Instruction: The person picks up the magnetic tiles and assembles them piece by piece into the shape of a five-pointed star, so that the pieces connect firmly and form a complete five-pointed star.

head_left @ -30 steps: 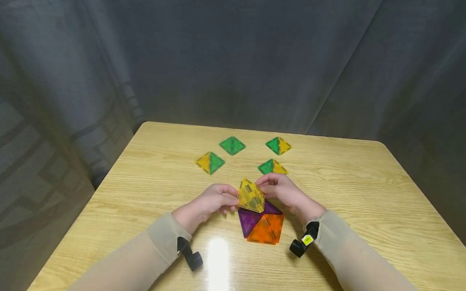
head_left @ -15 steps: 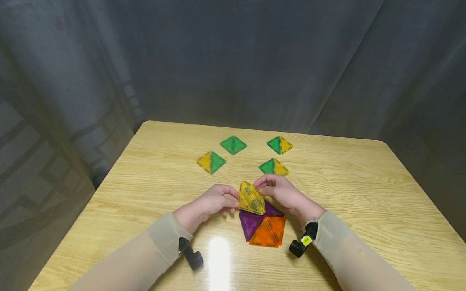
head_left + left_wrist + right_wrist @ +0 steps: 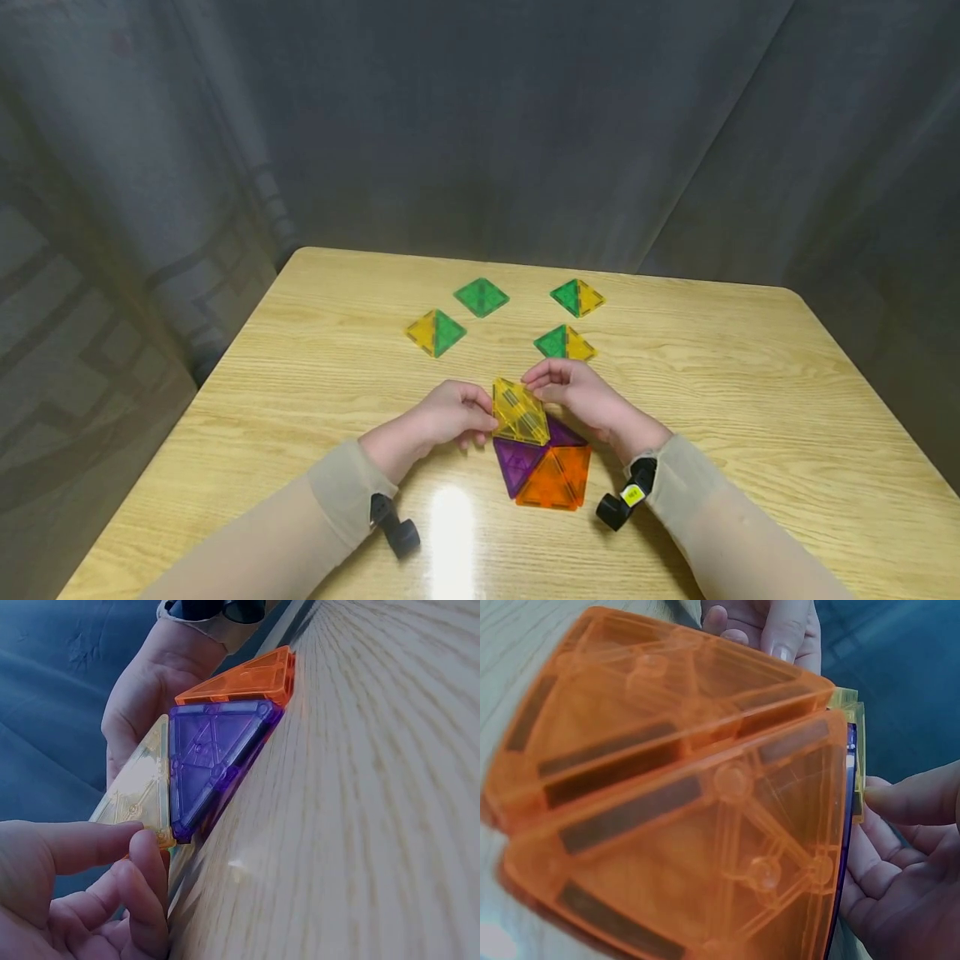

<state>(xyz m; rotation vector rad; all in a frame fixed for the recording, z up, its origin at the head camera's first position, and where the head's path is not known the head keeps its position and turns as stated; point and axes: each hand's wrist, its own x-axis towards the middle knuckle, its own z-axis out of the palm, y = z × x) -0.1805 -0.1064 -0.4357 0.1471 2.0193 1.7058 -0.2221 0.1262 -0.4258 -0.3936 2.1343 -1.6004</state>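
Left grip [image 3: 453, 412] and right grip [image 3: 576, 392] on yellow tiles [image 3: 517, 413]

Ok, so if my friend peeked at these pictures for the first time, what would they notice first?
Probably the bright yellow tiles between the left hand and right hand, in the middle, right beside the purple tiles and orange tiles. Next, perhaps the four flat diamonds, green or green-and-yellow, farther back on the wooden table. Behind everything hangs a big dark curtain.

The left hand [image 3: 453, 414] is pinching the yellow piece [image 3: 519, 414] on its left; the right hand [image 3: 581, 395] is pinching its right edge.
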